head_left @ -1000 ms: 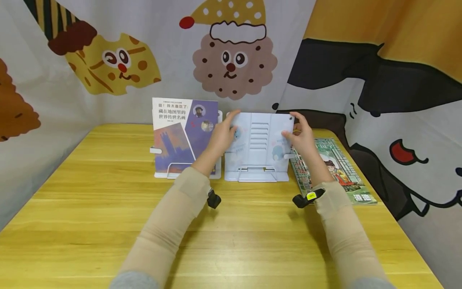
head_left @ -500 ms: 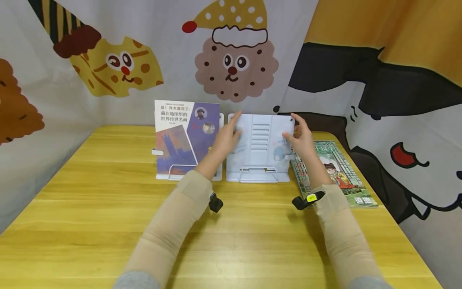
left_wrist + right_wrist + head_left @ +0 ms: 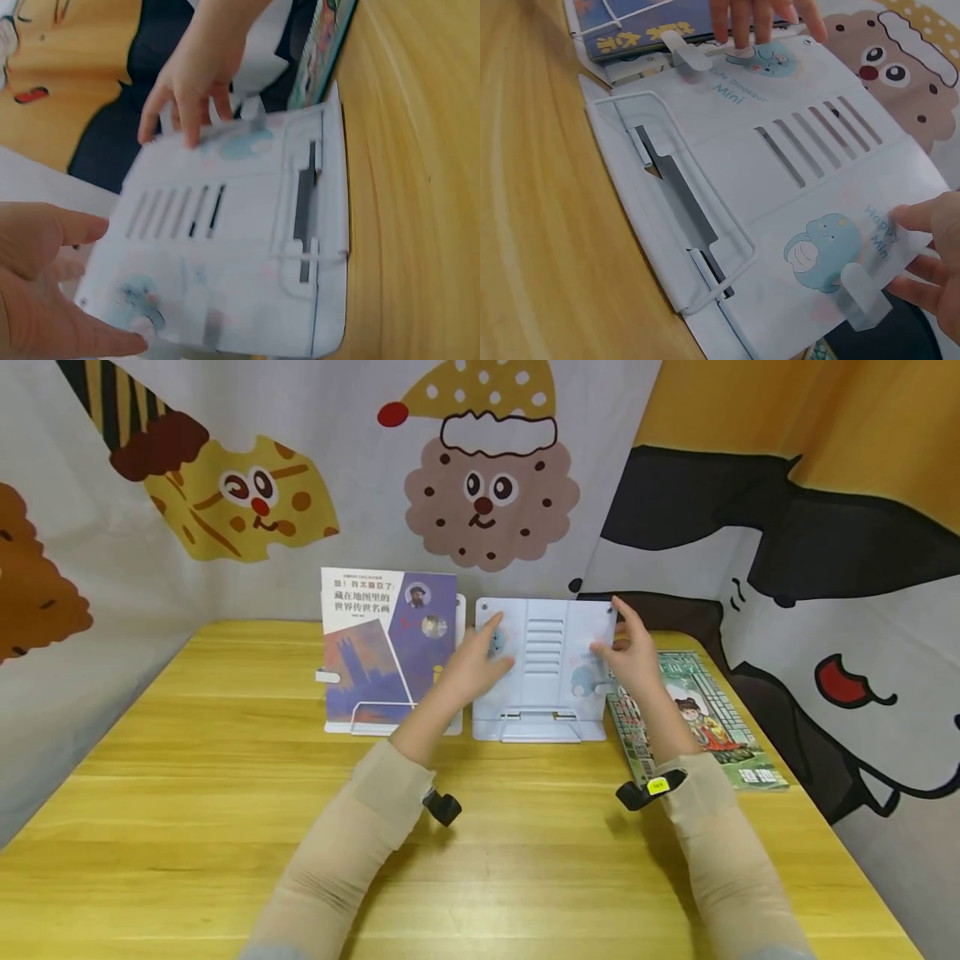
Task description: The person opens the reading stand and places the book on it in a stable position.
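Observation:
A white metal book stand (image 3: 544, 668) with slots, a wire holder and blue dinosaur prints stands upright on the table. My right hand (image 3: 636, 653) grips its right edge, thumb on the front face and fingers behind, as the right wrist view also shows around the hand (image 3: 934, 259). At the stand's upper left edge, my left hand (image 3: 474, 670) has thumb and fingers spread apart. The left wrist view shows that left hand (image 3: 45, 285) close by the stand's top edge.
Left of it, a purple and white book (image 3: 367, 652) rests upright on a second stand. A green illustrated book (image 3: 697, 718) lies flat at the right, partly behind my right forearm. A printed curtain (image 3: 487, 502) hangs behind the wooden table (image 3: 525, 860).
My left hand has loosened from the stand's upper left corner and come lower and nearer, fingers spread. The right hand keeps its place on the right edge, and the stand shifts slightly right.

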### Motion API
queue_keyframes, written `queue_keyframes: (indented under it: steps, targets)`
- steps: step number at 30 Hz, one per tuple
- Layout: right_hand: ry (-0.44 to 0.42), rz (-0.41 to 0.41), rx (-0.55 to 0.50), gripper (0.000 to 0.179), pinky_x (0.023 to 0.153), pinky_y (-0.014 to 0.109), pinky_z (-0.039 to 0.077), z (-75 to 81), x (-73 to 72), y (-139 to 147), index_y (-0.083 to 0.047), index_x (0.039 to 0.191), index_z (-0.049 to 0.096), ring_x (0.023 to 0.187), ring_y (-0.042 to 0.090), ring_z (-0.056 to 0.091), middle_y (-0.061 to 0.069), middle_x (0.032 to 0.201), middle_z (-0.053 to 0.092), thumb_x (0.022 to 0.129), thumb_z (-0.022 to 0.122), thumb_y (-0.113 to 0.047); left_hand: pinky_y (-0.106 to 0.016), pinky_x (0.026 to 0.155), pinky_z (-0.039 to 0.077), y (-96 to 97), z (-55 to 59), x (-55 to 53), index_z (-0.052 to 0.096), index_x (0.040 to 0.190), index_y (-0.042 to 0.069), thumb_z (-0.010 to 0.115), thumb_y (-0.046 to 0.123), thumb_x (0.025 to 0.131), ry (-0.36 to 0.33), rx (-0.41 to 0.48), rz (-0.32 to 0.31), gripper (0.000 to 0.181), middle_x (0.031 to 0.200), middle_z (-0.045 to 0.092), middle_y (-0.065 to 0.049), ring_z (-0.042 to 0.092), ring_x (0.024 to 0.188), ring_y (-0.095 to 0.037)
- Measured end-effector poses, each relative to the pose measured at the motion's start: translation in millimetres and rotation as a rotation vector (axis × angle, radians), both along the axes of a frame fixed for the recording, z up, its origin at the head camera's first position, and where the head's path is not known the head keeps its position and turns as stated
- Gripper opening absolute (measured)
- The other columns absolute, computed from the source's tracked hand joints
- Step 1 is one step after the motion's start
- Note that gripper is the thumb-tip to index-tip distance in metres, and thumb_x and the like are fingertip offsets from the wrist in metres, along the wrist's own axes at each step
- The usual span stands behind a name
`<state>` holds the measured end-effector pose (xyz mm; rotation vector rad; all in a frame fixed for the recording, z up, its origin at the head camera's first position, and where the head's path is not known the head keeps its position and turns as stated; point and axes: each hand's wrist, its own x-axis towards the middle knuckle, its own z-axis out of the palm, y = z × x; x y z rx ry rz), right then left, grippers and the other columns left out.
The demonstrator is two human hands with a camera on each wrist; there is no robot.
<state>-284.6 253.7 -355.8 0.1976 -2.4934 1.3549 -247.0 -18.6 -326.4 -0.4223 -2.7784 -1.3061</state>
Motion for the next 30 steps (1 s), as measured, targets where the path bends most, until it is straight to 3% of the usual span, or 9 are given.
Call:
queue_keyframes:
  steps: [4,7,9,15,18,24,30]
  targets:
    - [0.007,0.002,-0.008,0.078,0.089,0.047,0.048,5.7,14.3,6,-0.027,0.153,0.024,0.116,0.033,0.051,0.017,0.134,0.044,0.09,0.068,-0.014,-0.048,0.1,0.04,3.6,6.3,17.0,0.038,0.147,0.01,0.066,0.02,0.09,0.08,0.016,0.056,0.064,0.141,0.04,-0.021,0.046,0.123,-0.034]
    - [0.033,0.0,-0.016,0.073,0.095,0.051,0.043,7.4,26.2,18,-0.022,0.152,0.026,0.123,0.035,0.046,0.017,0.138,0.043,0.092,0.066,-0.015,-0.043,0.094,0.045,11.2,8.8,28.7,0.049,0.139,0.007,0.066,0.017,0.089,0.133,0.098,0.075,0.053,0.13,0.053,-0.017,0.053,0.115,-0.03]
    - [0.034,-0.012,-0.014,0.069,0.097,0.05,0.04,6.8,34.9,29,-0.021,0.151,0.029,0.124,0.034,0.045,0.016,0.138,0.043,0.093,0.065,-0.017,-0.038,0.087,0.049,18.9,6.6,35.2,0.055,0.133,0.007,0.066,0.016,0.089,0.139,0.166,0.053,0.046,0.118,0.061,-0.015,0.059,0.106,-0.028]
    - [0.007,-0.08,0.066,0.056,0.093,0.044,0.041,-4.1,56.8,66,-0.014,0.146,0.04,0.121,0.035,0.047,0.016,0.135,0.047,0.095,0.061,-0.027,-0.026,0.07,0.052,47.2,-16.3,41.6,0.063,0.123,0.005,0.063,0.014,0.09,0.059,0.283,-0.078,0.034,0.095,0.069,-0.006,0.064,0.082,-0.017]
    - [0.0,-0.11,0.106,0.053,0.093,0.047,0.042,-14.2,63.2,88,-0.009,0.141,0.046,0.119,0.037,0.048,0.018,0.135,0.05,0.095,0.06,-0.03,-0.024,0.066,0.052,62.3,-29.0,41.5,0.063,0.123,0.005,0.064,0.015,0.091,-0.008,0.302,-0.127,0.034,0.095,0.068,-0.004,0.063,0.079,-0.014]
    - [-0.036,-0.157,0.269,0.059,0.094,0.042,0.044,-45.3,65.6,154,-0.015,0.143,0.045,0.119,0.031,0.049,0.01,0.138,0.049,0.094,0.055,-0.046,-0.023,0.063,0.052,95.4,-49.3,45.6,0.063,0.123,0.006,0.064,0.017,0.091,-0.118,0.349,-0.185,0.034,0.095,0.068,-0.002,0.063,0.08,-0.011]
    - [-0.203,-0.166,0.247,0.065,0.092,0.064,0.034,-37.6,89.5,183,-0.004,0.148,0.034,0.123,0.048,0.038,0.028,0.142,0.039,0.097,0.053,-0.041,-0.019,0.066,0.05,126.0,-64.9,51.8,0.064,0.122,0.003,0.066,0.011,0.088,-0.166,0.394,-0.181,0.035,0.099,0.069,-0.007,0.064,0.08,-0.013]
